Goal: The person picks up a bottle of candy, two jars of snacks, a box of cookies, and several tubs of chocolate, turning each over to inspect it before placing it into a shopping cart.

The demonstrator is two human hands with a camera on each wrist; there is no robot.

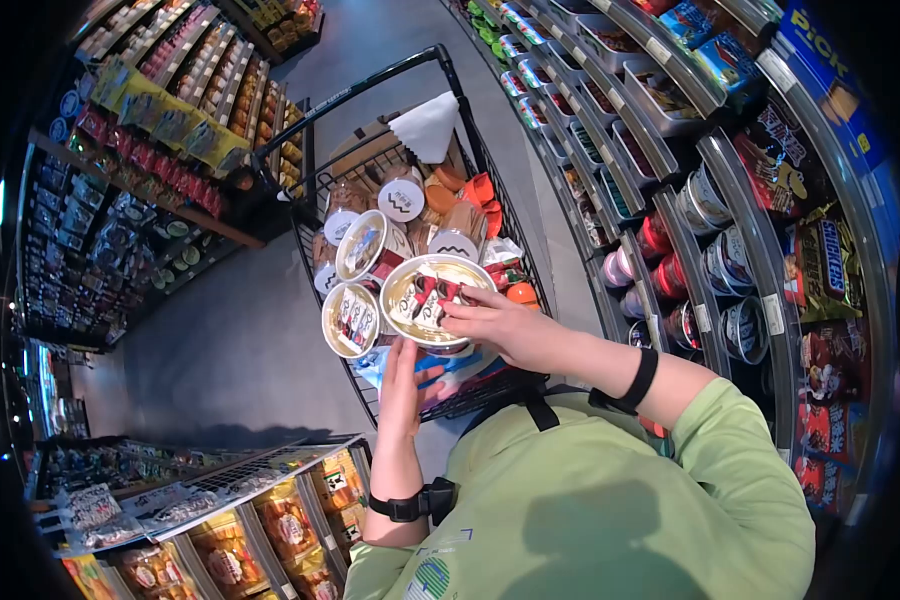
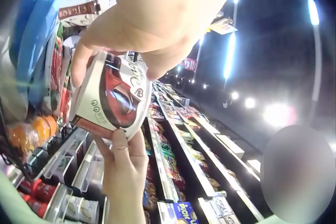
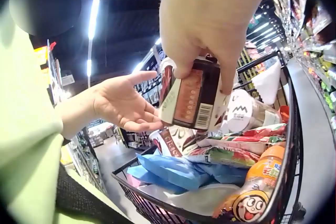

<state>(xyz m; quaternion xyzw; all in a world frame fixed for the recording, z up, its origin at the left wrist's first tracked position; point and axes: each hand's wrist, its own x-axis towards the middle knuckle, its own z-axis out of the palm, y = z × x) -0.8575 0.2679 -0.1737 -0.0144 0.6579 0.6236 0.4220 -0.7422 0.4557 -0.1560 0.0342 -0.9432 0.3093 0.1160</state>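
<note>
My right hand (image 1: 505,325) grips a round tub of Dove chocolates (image 1: 437,300) from the side, above the shopping cart. Wrapped chocolates show through its clear lid. The right wrist view shows the tub's (image 3: 191,95) brown label and barcode below that hand's fingers. My left hand (image 1: 402,385), palm turned up and fingers extended, lies right at the tub's near side; in the right wrist view the left hand (image 3: 126,103) has its fingertips at the tub's edge. Two similar chocolate tubs, an upper one (image 1: 362,245) and a lower one (image 1: 350,320), sit in the cart beside it.
The black wire cart (image 1: 305,235) also holds several white-lidded jars (image 1: 400,200), blue packaging (image 3: 173,171) and an orange-capped bottle (image 3: 262,174). Snack shelves (image 1: 660,200) line the right side, and more shelving (image 1: 170,110) stands to the left across the grey floor (image 1: 210,340).
</note>
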